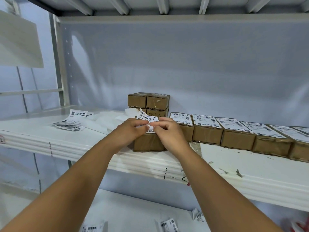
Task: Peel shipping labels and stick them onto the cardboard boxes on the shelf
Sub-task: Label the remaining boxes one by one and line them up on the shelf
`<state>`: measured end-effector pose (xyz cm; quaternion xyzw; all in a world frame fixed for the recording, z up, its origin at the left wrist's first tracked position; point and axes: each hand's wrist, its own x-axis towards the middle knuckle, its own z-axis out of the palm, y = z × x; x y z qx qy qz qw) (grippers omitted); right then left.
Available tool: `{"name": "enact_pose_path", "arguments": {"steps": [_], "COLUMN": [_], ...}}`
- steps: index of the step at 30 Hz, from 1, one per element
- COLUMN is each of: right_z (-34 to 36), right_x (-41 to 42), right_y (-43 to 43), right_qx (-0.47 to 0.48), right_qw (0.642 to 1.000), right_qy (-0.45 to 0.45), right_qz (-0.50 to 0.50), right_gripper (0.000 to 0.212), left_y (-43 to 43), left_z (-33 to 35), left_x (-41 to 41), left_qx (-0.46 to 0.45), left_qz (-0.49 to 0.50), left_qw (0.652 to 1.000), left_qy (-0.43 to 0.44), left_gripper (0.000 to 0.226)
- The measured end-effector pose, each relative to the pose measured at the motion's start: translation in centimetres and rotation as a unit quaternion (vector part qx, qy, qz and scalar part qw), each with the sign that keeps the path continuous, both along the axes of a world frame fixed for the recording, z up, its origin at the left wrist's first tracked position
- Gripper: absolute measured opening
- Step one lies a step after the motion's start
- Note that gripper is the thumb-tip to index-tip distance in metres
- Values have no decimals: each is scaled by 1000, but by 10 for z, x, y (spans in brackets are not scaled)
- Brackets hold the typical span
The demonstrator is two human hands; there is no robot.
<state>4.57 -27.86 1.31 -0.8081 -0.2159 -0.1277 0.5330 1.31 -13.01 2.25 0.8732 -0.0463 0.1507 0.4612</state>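
A white shipping label (147,118) with barcodes is pinched at its near edge between my left hand (132,129) and my right hand (167,131), just above a brown cardboard box (148,144) at the shelf's front. The label's far part curls upward. To the right runs a row of several cardboard boxes (207,134) that carry labels on top. Behind stands a stack of unlabelled boxes (148,102). A pile of loose labels (70,125) lies on the shelf to the left.
The white shelf (250,164) has paper scraps near its front right edge. Crumpled white backing paper (107,121) lies between the label pile and the boxes. The lower shelf (127,211) holds a few loose labels. A steel upright (59,64) stands at the left.
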Motion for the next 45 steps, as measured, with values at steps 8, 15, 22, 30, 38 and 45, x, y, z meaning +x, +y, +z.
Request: {"name": "enact_pose_path", "arguments": {"steps": [8, 15, 22, 30, 38, 45], "right_z": [2, 4, 6, 8, 9, 7], "right_x": [-7, -9, -10, -14, -11, -7], "right_y": [-1, 0, -2, -4, -4, -1], "right_qx": [27, 2, -7, 39, 83, 43], "right_qw": [999, 1000, 1000, 999, 991, 987], "right_qy": [11, -9, -6, -2, 77, 85], "right_qz": [35, 17, -2, 20, 75, 127], "right_gripper": [25, 22, 22, 15, 26, 34], "left_y": [5, 17, 14, 16, 17, 23], "left_z": [-5, 0, -4, -6, -4, -5], "left_x": [5, 11, 11, 9, 4, -2], "left_qx": [57, -110, -181, -237, -250, -138], "left_qz": [35, -37, -30, -17, -56, -117], "left_qw": [997, 991, 982, 971, 963, 982], "left_qy": [38, 73, 42, 41, 83, 54], "left_gripper": [45, 38, 28, 34, 39, 37]}}
